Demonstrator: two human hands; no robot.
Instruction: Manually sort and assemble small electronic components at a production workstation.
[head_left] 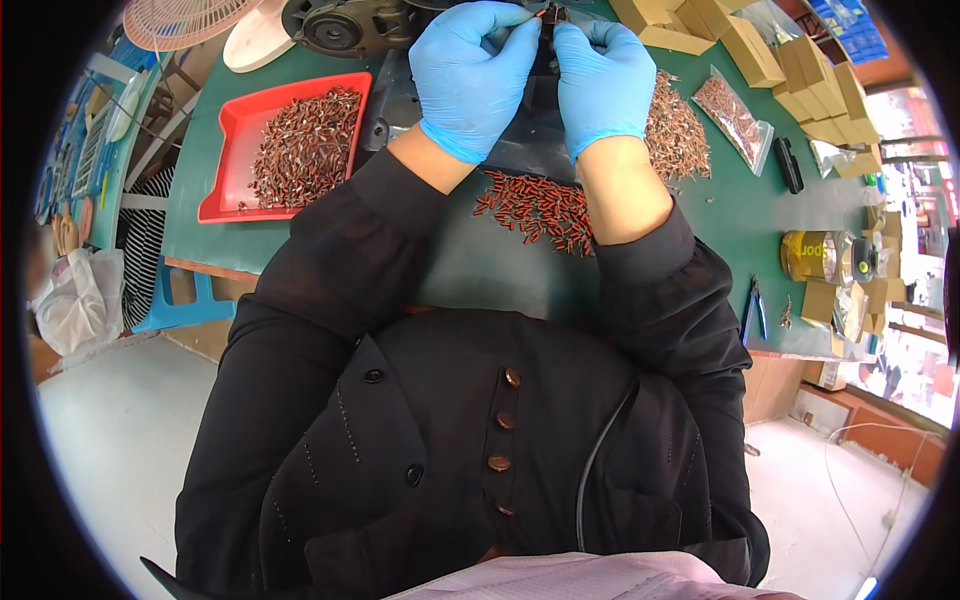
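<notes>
Both hands gloved blue, meeting at 12 o'clock over green bench [740,215]. Left hand [470,75] and right hand [603,85] pinch small red-tipped part [546,14] between fingertips, raised for close view. Red connector pile [535,208] just below wrists, within reach. Red tray [235,150] of same parts at 10 o'clock.

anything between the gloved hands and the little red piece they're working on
Nothing visible does. The left hand and right hand already pinch the small red piece between their fingertips, above the dark fixture.
</notes>
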